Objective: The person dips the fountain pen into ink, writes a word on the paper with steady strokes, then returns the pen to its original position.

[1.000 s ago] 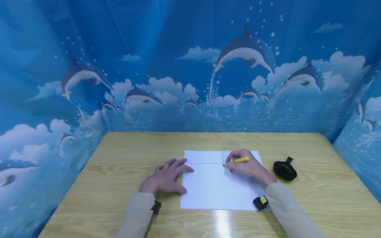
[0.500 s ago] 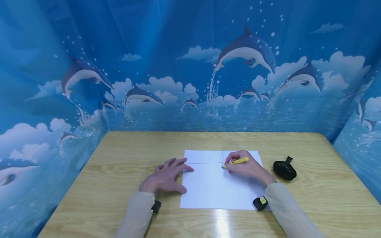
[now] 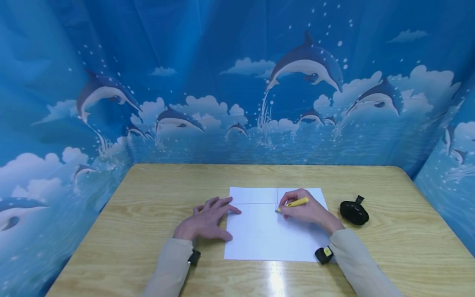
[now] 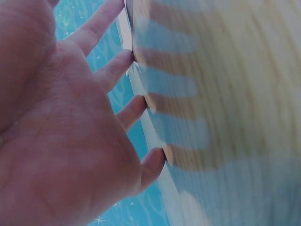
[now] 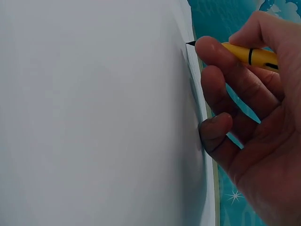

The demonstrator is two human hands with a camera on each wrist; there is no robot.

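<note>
I have both forearms (image 3: 168,268) in pale sleeves (image 3: 365,264), angled inward. My left hand (image 3: 208,220) is splayed — fingers (image 4: 131,113) spread, tips down, palm (image 4: 70,127) raised, thumb (image 3: 224,235) well apart. My right hand (image 3: 306,207) is drawn into a pinch — its lower fingers (image 5: 217,126) loosely curled, knuckles bent, wrist (image 3: 335,225) slanting in toward the left.

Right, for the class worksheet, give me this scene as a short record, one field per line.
Left hand: fingers spread, at the left edge of the paper
Right hand: grips the yellow pen, tip at the paper
Lines: one across, one down
Black object: on the table, right of the paper
Backdrop: blue, dolphins
</note>
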